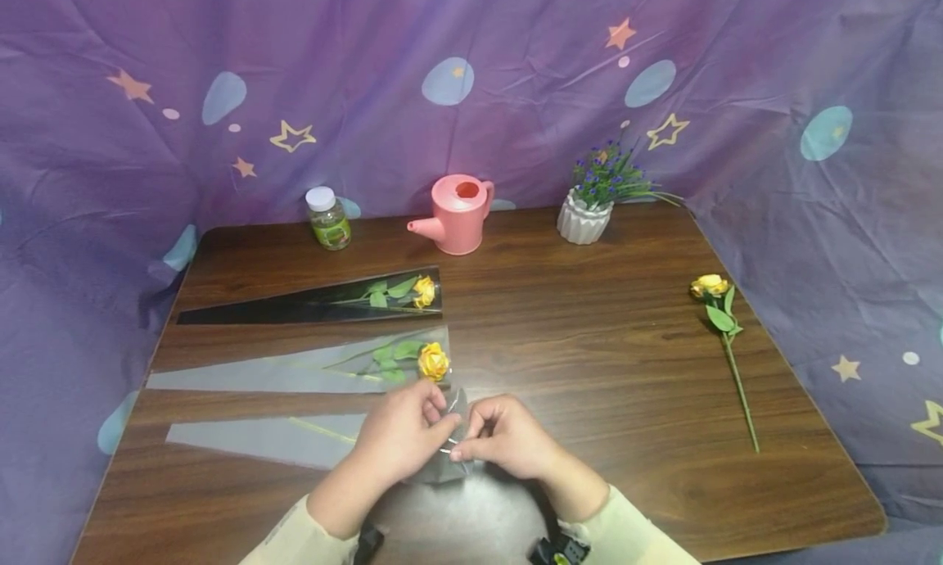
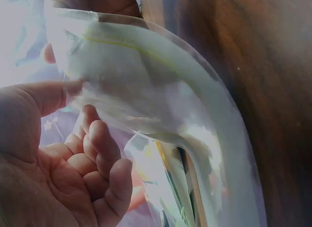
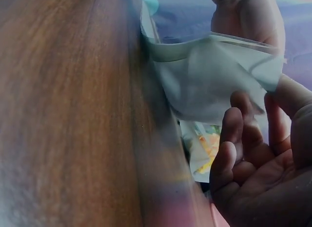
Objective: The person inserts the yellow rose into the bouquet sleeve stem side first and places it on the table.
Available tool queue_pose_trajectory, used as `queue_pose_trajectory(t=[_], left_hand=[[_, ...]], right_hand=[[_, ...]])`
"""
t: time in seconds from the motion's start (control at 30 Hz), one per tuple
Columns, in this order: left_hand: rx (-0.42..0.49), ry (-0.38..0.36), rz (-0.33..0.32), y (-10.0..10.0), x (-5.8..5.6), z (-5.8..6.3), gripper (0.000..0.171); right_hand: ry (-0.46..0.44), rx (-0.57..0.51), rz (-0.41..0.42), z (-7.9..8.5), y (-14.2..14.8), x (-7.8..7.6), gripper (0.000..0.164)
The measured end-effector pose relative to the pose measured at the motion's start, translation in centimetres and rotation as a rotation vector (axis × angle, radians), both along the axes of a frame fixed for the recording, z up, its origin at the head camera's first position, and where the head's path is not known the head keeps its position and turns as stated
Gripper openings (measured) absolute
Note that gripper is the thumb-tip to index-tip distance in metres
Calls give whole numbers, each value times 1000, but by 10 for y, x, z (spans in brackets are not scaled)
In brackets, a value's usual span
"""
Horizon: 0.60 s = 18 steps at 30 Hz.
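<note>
A translucent grey-white flower sleeve [image 1: 243, 434] with a yellow line lies nearest the person, its narrow end to the left. My left hand [image 1: 405, 430] pinches the edge of its wide end between thumb and fingers. Opposite it, my right hand [image 1: 508, 436] pinches the other side of that mouth with thumb and forefinger. In the left wrist view the sleeve [image 2: 141, 85] bows out in a curve from the fingertips. The right wrist view has the sleeve's mouth [image 3: 195, 75] bent upward off the wooden table [image 3: 73, 114], the other fingers loosely curled below.
Two sleeved yellow roses, one in a pale sleeve [image 1: 243, 371] and one in a black sleeve [image 1: 280, 304], lie beyond. A bare yellow rose [image 1: 725, 336] is at the right. Along the back stand a lidded jar [image 1: 329, 221], a pink watering can [image 1: 460, 217] and a potted plant [image 1: 585, 217].
</note>
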State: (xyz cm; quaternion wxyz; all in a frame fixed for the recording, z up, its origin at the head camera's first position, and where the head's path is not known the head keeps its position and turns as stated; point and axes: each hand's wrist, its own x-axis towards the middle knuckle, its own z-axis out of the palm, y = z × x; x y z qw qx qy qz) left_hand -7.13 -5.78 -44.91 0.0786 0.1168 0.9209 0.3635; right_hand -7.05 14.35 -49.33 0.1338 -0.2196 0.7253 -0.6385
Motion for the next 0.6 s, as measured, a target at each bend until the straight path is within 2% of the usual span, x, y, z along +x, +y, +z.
queue_pose_trajectory(t=[0.07,0.23,0.37,0.6], left_hand=[[14,-2,11,-1,1,0,18],[37,8,45,-5,2,0,14],[48,5,40,-4,3,0,15],[17,-36,21,5,6,0,40]], right_hand=[[10,5,-13,0,0,0,26],[-1,61,-109,-1,0,1,28],[-15,88,-147,0,-1,2,26],[77,148,-178,4,-7,4,21]])
